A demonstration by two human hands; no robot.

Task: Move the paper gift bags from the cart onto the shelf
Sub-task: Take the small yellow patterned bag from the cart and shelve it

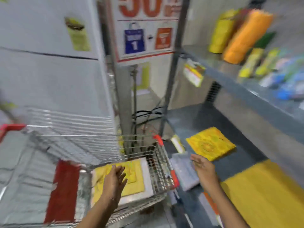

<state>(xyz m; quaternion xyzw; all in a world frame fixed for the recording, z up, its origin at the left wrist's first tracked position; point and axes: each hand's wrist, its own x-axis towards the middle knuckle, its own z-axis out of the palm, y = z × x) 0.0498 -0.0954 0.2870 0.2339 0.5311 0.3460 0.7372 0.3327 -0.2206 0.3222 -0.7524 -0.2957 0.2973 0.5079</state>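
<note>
hands – left (115, 176), right (203, 167) – both open, empty | yellow gift bags (121, 176) flat in cart (158, 168)

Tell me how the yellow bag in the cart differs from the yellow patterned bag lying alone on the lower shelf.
The yellow bag in the cart lies on a stack inside the wire basket; the yellow patterned bag on the lower shelf lies alone on bare metal. The cart bag has the left hand over it, open; the shelf bag is untouched, the open right hand nearby. The shelf bag sits turned at an angle. Both lie flat and are yellow.
</note>
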